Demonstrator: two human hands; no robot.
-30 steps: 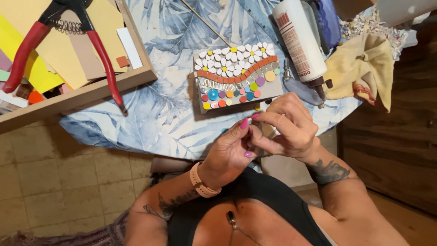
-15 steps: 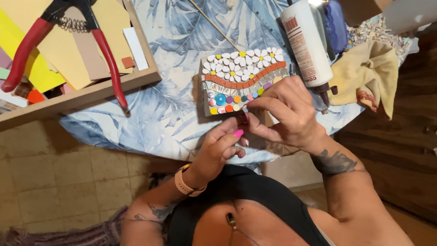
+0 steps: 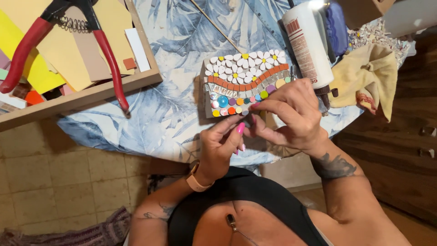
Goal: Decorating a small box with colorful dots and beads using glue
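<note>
Mosaic panel (image 3: 246, 84) lies between nippers (image 3: 68, 41) and glue bottle (image 3: 307, 43).

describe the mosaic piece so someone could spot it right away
On the blue leaf-print tablecloth, look just above the two hands. The mosaic board lies there left of the white glue bottle; only it has white daisies, an orange wavy band and coloured round dots.

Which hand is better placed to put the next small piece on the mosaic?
Probably the right hand: its fingertips pinch just beside the mosaic, at the lower edge. The left hand sits lower, farther from it.
</note>
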